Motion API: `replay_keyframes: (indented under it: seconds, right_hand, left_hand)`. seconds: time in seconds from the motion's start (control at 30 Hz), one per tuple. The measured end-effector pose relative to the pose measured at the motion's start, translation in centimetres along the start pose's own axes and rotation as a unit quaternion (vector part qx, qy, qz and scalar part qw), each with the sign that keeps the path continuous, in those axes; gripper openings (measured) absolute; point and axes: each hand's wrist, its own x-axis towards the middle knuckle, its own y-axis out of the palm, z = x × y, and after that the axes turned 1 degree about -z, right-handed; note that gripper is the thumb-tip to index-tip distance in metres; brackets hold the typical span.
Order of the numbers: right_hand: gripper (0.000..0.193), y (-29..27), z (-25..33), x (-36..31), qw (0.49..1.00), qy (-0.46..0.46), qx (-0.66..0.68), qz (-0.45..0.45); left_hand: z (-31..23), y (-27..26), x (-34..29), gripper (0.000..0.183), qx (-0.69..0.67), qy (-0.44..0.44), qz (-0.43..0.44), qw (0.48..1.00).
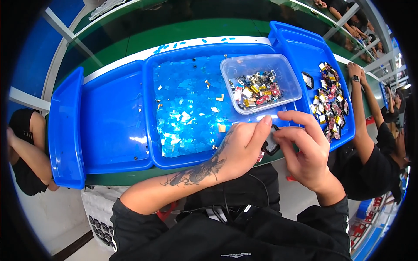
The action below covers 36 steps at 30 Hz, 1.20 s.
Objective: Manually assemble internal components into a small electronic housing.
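Just past the table's near edge, my left hand (248, 143) is closed on a small black-framed device (271, 147) with rounded corners and a grey panel. My right hand (307, 152) meets it from the other side, thumb and fingers bent at its edge. My left fingers are largely hidden behind the hand, and part of the device is covered. Beyond my hands stands a clear plastic box (257, 107), holding a heap of small electronic parts (261, 89) in red, yellow, white and black. It rests in the right part of a blue tray (187, 164) strewn with blue film pieces (187, 104).
On the right, another blue tray (300, 45) holds many similar parts (333, 104) and a black-framed piece (308, 80). More blue trays (113, 117) sit to the left. People work close by on both sides, with one person's forearm (359, 100) beside the right tray.
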Motion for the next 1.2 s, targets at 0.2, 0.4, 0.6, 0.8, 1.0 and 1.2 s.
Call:
replay_keyframes:
  seconds: [0.2, 0.4, 0.6, 0.8, 1.0, 1.2]
  right_hand:
    - [0.016, 0.3, 0.2, -0.5, 0.999, 0.000, -0.036, -0.036]
    - [0.016, -0.4, 0.3, -0.3, 0.999, 0.027, -0.015, -0.035]
    - [0.016, -0.2, 0.3, 0.0, 1.000, 0.017, -0.010, -0.018]
    - [0.016, 0.1, 0.1, 0.3, 1.000, 0.010, -0.011, -0.002]
    - [0.015, 0.0, 0.2, 1.0, 0.993, -0.037, -0.106, 0.041]
    - [0.021, 0.2, -0.3, 1.3, 0.974, -0.080, -0.186, 0.098]
  left_hand:
    - [-0.1, 0.2, 0.1, 0.063, -0.013, -0.015, 0.011, 1.000]
    - [0.8, 0.3, 0.3, 0.062, -0.046, -0.044, 0.001, 0.998]
    - [0.6, 0.2, 0.2, 0.060, -0.036, -0.030, 0.000, 0.999]
    - [-0.1, 0.1, -0.2, 0.048, -0.018, -0.040, 0.027, 0.999]
    - [0.1, 0.0, 0.0, 0.047, 0.031, -0.006, 0.032, 0.999]
    - [0.7, 0.1, 0.1, 0.043, 0.021, 0.000, 0.012, 1.000]
